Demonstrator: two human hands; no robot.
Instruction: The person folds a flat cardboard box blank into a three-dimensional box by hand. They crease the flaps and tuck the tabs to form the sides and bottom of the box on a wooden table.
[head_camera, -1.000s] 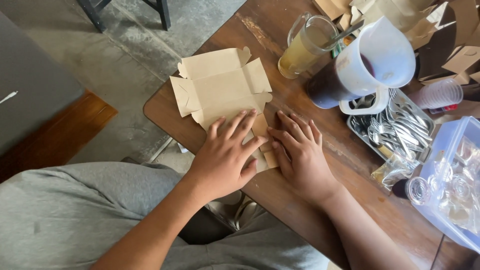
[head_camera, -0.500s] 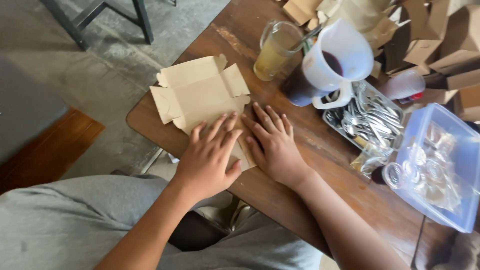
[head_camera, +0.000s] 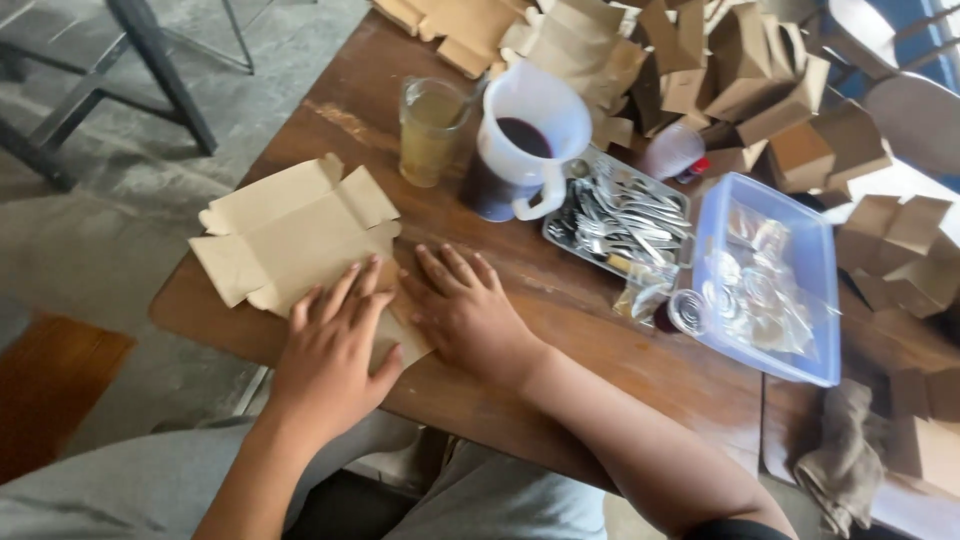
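A flat, unfolded brown cardboard box blank lies on the near left corner of the wooden table. My left hand presses flat on its near edge, fingers spread. My right hand lies palm down beside it, fingers apart, touching the blank's right flap and the table. Neither hand grips anything.
Behind the hands stand a glass of yellowish drink and a white pitcher of dark liquid. A metal tray of cutlery and a blue plastic tub sit to the right. Folded cardboard boxes pile at the back. A cloth hangs at the right.
The view has shifted so the table sits lower and further left in frame. Both hands stay flat on the cardboard blank, pressing it in much the same place.
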